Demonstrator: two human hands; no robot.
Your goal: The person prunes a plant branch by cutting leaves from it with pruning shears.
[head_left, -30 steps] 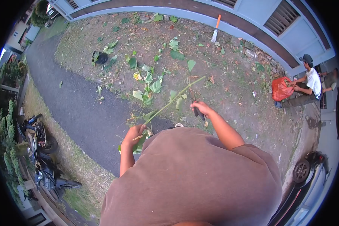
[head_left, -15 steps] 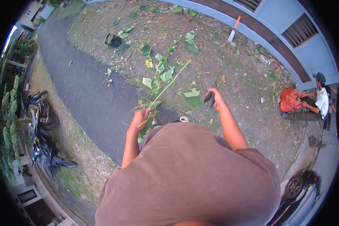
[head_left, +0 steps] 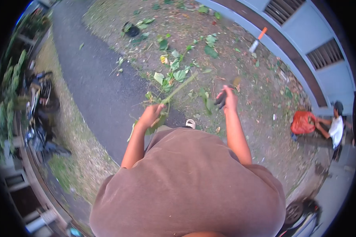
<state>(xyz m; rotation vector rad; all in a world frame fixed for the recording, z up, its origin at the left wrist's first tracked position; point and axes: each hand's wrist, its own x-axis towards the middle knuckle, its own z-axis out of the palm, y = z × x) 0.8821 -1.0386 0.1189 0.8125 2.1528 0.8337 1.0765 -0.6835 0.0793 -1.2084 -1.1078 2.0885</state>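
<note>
My left hand (head_left: 151,115) is closed around a leafy green vine (head_left: 179,87), whose pale stem slants up and to the right. Leaves hang beside the wrist and trail ahead of the fingers. To the right, my right hand (head_left: 230,99) grips pruning shears (head_left: 221,100) by their dark handles; the blade end is blurred. A green leaf (head_left: 205,101), smeared by motion, shows between the two hands. Further along the ground lie more cut leaves (head_left: 180,75) and a yellow flower (head_left: 163,59).
A black pot (head_left: 131,29) lies ahead near the asphalt path (head_left: 95,83). An orange-handled tool (head_left: 258,39) leans by the wall (head_left: 294,43). At the right, a person (head_left: 336,128) handles a red bag (head_left: 302,122). Motorcycles (head_left: 39,118) stand left; a car (head_left: 300,215) is lower right.
The view has shifted, and a shoe shows more fully below. Both hands still hold the vine and the shears. The leaf between the hands has become a narrow blurred shape.
</note>
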